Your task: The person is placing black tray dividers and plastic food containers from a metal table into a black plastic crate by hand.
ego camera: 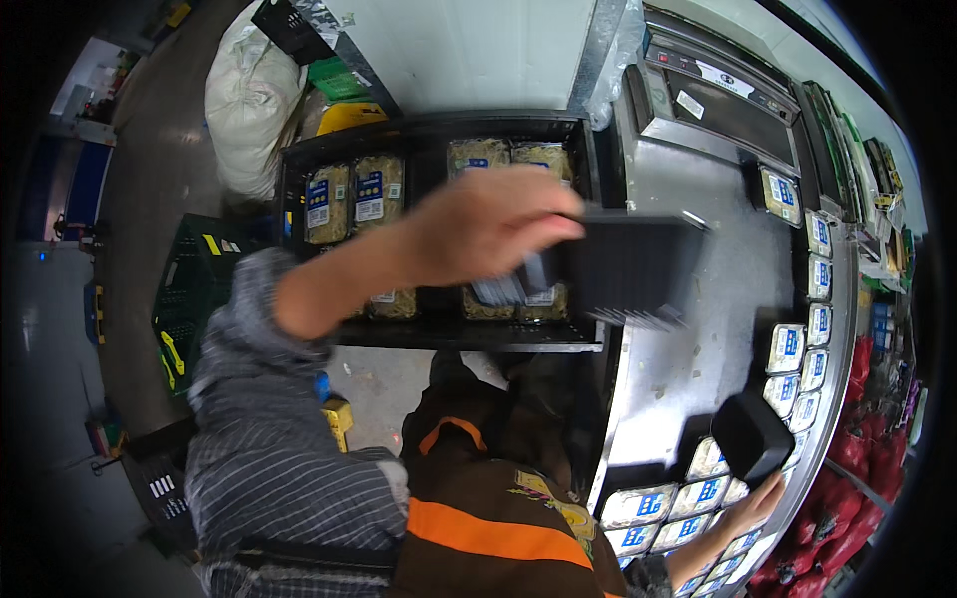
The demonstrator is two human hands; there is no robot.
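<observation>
Blurred by motion, my left hand (493,220) reaches over a black crate (478,347) and pinches the edge of a black ribbed plastic tray (635,261). Beneath that arm, packed trays (327,205) with blue and white labels lie in the crate. My right hand (755,504), at the lower right, holds a smaller-looking black plastic tray (751,437) over the steel table (665,359). Around this hand stand rows of film-wrapped trays (699,497) with blue and white labels. My left arm hides the middle of the crate.
A tray-wrapping machine (721,93) stands at the table's far end. More wrapped trays (819,276) line the table's right edge. Red net sacks (830,508) lie beyond it. On the left are a dark green crate (198,284) and a white sack (250,105).
</observation>
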